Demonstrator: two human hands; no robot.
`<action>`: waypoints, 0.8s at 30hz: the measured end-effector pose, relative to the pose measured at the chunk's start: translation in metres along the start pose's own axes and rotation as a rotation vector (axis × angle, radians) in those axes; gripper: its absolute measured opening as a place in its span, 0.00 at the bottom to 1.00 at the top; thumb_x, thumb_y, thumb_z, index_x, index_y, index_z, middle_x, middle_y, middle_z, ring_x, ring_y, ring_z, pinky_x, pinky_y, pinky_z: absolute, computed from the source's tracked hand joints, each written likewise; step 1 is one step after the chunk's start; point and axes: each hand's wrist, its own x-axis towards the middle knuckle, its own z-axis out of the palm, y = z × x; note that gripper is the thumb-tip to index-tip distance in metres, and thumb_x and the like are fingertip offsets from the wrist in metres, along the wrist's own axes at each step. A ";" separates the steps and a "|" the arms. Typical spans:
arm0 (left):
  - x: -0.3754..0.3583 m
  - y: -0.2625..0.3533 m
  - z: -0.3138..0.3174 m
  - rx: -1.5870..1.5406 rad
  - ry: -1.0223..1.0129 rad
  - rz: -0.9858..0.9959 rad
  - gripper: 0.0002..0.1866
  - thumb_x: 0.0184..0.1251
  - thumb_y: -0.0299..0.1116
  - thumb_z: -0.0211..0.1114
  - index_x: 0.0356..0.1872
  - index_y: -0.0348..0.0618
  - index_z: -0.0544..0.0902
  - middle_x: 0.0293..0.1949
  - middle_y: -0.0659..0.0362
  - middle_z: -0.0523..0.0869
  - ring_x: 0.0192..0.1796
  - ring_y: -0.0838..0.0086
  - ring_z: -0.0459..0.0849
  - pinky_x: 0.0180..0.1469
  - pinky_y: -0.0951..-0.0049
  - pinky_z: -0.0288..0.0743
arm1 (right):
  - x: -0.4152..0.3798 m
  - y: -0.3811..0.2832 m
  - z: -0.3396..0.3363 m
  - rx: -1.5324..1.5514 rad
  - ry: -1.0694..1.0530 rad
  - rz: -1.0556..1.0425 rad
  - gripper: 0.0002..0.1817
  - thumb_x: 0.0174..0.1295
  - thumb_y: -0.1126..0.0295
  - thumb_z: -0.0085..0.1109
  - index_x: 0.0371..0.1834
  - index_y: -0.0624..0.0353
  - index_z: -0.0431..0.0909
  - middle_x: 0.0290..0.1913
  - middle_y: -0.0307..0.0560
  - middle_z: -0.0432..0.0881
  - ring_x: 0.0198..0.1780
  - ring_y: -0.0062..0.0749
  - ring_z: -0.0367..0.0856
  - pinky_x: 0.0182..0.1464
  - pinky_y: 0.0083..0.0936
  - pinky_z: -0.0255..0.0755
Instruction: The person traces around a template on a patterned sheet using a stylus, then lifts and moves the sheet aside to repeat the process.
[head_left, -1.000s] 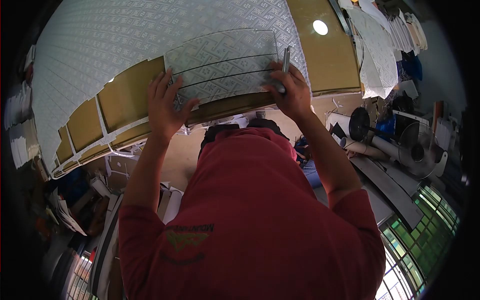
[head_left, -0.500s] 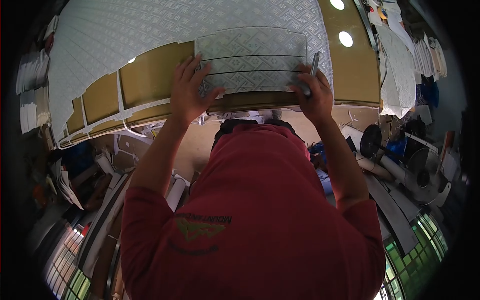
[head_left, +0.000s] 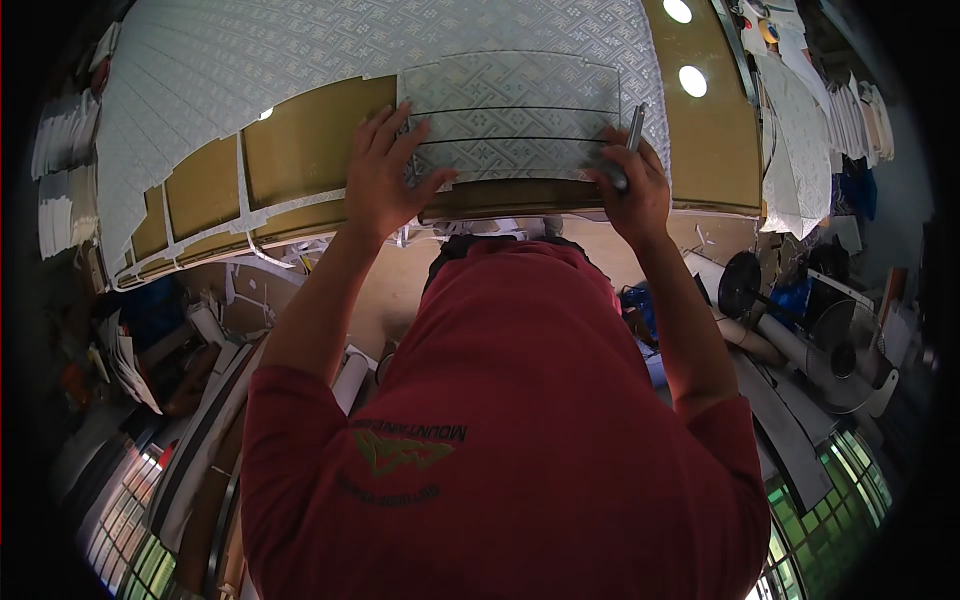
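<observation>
A cut piece of white embossed sheet (head_left: 510,105), crossed by two dark lines, lies at the near edge of a brown worktable (head_left: 300,140). My left hand (head_left: 385,180) rests flat on its left end with the fingers spread. At the piece's right end, my right hand (head_left: 632,190) is closed around a slim metal tool (head_left: 634,128) that points away from me. A large sheet with the same embossed pattern (head_left: 300,50) covers the table beyond. My red shirt fills the lower part of the view.
Two fans (head_left: 842,345) and cardboard rolls (head_left: 770,335) stand on the floor to the right. Stacked white sheets (head_left: 800,130) lie at the right, more stacks (head_left: 55,160) at the left. Scraps and boards (head_left: 150,370) clutter the floor under the table's left side.
The view has shifted, so the table and piece sit further right and higher in frame. Both hands keep their places on the piece; the right still grips the tool.
</observation>
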 end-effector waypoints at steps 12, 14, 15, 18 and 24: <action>-0.001 0.000 0.001 0.005 0.005 -0.005 0.35 0.54 0.52 0.85 0.61 0.46 0.85 0.71 0.47 0.80 0.73 0.46 0.75 0.76 0.41 0.65 | -0.001 0.002 0.002 0.010 0.006 0.012 0.21 0.56 0.68 0.81 0.51 0.55 0.82 0.61 0.50 0.89 0.64 0.52 0.85 0.64 0.42 0.79; -0.001 0.000 0.001 -0.010 0.006 -0.006 0.35 0.54 0.52 0.85 0.61 0.46 0.85 0.71 0.47 0.80 0.73 0.45 0.75 0.76 0.40 0.65 | -0.002 0.002 0.002 0.009 0.004 0.011 0.21 0.56 0.68 0.81 0.51 0.55 0.82 0.62 0.50 0.89 0.64 0.52 0.85 0.63 0.42 0.79; -0.001 -0.001 0.001 -0.007 0.004 -0.005 0.36 0.55 0.52 0.85 0.62 0.46 0.85 0.71 0.47 0.80 0.73 0.45 0.75 0.76 0.40 0.65 | -0.002 0.002 0.002 0.011 0.003 0.011 0.22 0.55 0.68 0.81 0.51 0.55 0.82 0.62 0.50 0.89 0.64 0.53 0.85 0.63 0.42 0.80; -0.002 -0.002 0.002 -0.008 0.000 -0.009 0.36 0.55 0.52 0.85 0.62 0.46 0.84 0.71 0.47 0.80 0.73 0.45 0.75 0.77 0.40 0.65 | -0.002 0.003 0.002 0.011 0.002 0.010 0.22 0.55 0.68 0.81 0.51 0.55 0.82 0.62 0.50 0.89 0.65 0.53 0.84 0.63 0.42 0.79; 0.000 0.001 0.000 -0.033 0.000 -0.039 0.37 0.55 0.52 0.84 0.65 0.48 0.83 0.72 0.47 0.79 0.74 0.45 0.75 0.77 0.40 0.64 | -0.002 0.002 0.002 0.007 -0.005 0.010 0.23 0.55 0.72 0.81 0.53 0.55 0.81 0.63 0.52 0.88 0.67 0.52 0.83 0.65 0.42 0.79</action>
